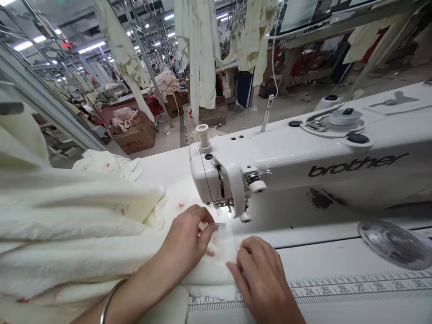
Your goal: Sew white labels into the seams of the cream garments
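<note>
Both hands are on the work: your left hand (pixel 187 238) pinches the cream fabric (pixel 222 256) near the presser foot (pixel 222 204), while your right hand (pixel 259 270) lies pressing; keep the layers smooth.

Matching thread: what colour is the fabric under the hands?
Cream fabric with red flecks; head view.

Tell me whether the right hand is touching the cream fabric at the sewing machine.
Touching. The head view shows the right hand with its fingers resting directly on the cream fabric, with no gap visible.
</note>
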The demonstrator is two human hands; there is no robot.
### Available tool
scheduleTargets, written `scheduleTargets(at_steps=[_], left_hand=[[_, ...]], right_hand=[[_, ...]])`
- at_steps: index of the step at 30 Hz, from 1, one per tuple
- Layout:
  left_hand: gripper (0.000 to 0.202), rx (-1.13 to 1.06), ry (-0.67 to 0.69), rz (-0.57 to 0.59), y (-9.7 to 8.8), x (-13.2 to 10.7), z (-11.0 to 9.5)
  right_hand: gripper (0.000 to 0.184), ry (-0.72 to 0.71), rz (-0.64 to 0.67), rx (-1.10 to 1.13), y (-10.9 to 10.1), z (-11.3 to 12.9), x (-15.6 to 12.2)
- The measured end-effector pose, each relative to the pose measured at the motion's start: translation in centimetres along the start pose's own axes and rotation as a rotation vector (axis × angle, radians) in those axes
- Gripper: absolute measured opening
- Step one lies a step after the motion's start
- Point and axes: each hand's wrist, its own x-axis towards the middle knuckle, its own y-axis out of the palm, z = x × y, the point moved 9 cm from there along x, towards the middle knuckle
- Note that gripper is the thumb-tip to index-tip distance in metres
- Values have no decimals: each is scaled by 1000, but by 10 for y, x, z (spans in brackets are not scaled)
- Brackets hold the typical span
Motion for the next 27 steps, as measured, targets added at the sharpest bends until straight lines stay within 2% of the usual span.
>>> scheduleTargets(at_steps=[3,6,9,20,24,27], left_hand=[[16,-278,-214,136,26,-1,14],[13,-388,-341,166,44,3,29],[12,-388,-410,152,51,7,38],[14,-315,-376,148,49,10,38],[13,-311,-373,150,52,11,40],[13,-282,-365,151,54,12,40]], right_hand=[[8,1,14,-32,-1,-3,-8],[23,-29,0,-89,-3,-3,-12],[33,-68,31,-145,0,-2,-12],[33,-76,56,-156,1,-1,-8],[35,-73,110,-166,6,-3,-10],[35,-76,103,-165,6,-2,-10]])
